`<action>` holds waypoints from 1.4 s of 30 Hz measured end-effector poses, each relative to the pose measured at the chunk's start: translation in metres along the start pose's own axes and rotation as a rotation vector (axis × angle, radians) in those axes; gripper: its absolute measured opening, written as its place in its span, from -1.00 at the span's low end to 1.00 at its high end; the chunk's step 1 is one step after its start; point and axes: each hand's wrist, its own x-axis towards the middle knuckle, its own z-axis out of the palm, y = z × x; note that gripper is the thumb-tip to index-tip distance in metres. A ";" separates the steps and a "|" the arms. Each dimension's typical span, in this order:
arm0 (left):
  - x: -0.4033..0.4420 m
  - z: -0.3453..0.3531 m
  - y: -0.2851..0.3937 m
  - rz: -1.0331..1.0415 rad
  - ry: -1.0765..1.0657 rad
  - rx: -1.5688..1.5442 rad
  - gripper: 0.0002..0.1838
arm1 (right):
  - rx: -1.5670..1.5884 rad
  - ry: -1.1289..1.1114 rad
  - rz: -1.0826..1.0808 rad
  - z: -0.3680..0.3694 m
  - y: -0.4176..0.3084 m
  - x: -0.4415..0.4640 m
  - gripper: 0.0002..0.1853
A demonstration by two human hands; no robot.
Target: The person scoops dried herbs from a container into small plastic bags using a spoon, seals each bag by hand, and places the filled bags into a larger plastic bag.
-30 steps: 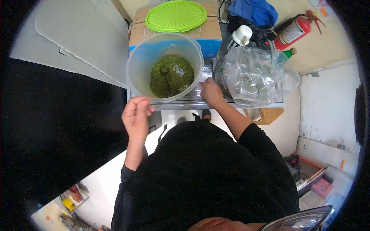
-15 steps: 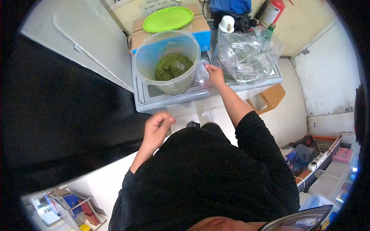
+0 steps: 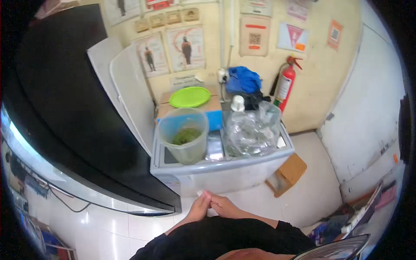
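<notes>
Close in front of my body, my left hand (image 3: pixel 199 208) and my right hand (image 3: pixel 220 205) meet with fingers closed together. A small whitish bit shows at the fingertips of my left hand; what it is I cannot make out. Beyond them, on a grey-white chest (image 3: pixel 229 175), stands a translucent bucket (image 3: pixel 193 151) with green shredded material (image 3: pixel 186 135) inside. To its right a clear plastic bag (image 3: pixel 253 134) lies on the chest, and a flat clear packet (image 3: pixel 214 146) sits between the two.
Behind the bucket, a green lid (image 3: pixel 190 97) rests on a cardboard box (image 3: pixel 212 104). A white bottle (image 3: pixel 237 104), a blue cloth (image 3: pixel 243 80) and a red fire extinguisher (image 3: pixel 285 84) are at the back. A brown stool (image 3: pixel 291 170) stands right of the chest; a black cabinet (image 3: pixel 86 108) rises at left.
My right hand has left the packet beside the bucket and come back to my left hand. The view has tilted up and drawn back, showing the wall posters.
</notes>
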 end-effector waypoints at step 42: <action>0.073 -0.214 0.096 0.078 0.022 0.142 -0.69 | -0.437 -0.216 -0.461 -0.043 -0.108 0.197 -0.90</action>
